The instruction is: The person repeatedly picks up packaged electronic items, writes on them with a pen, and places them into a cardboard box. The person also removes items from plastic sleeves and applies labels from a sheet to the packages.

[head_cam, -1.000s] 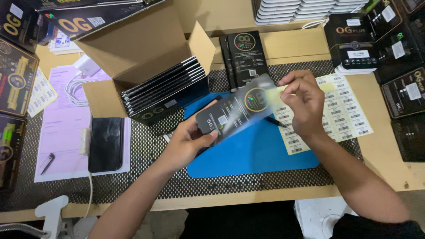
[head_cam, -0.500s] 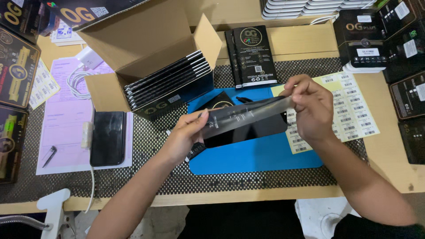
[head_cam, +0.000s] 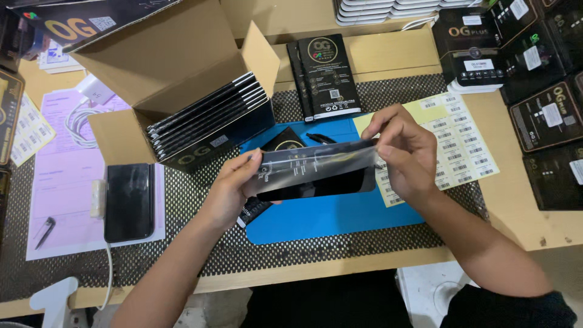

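We hold a flat black glossy packet (head_cam: 316, 171) level between our hands above the blue mat (head_cam: 328, 215) on the table (head_cam: 522, 225). Our left hand (head_cam: 234, 191) grips its left end, our right hand (head_cam: 404, 152) pinches its right end, near the yellow label sheet (head_cam: 461, 143).

Left hand (head_cam: 234, 185), right hand (head_cam: 404, 152) pinched.

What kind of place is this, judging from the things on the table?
Probably a packing or labelling bench for phone accessories. A cardboard box holds a row of flat black packages, a sheet of barcode stickers lies beside the blue mat, and more black retail boxes are stacked at the right.
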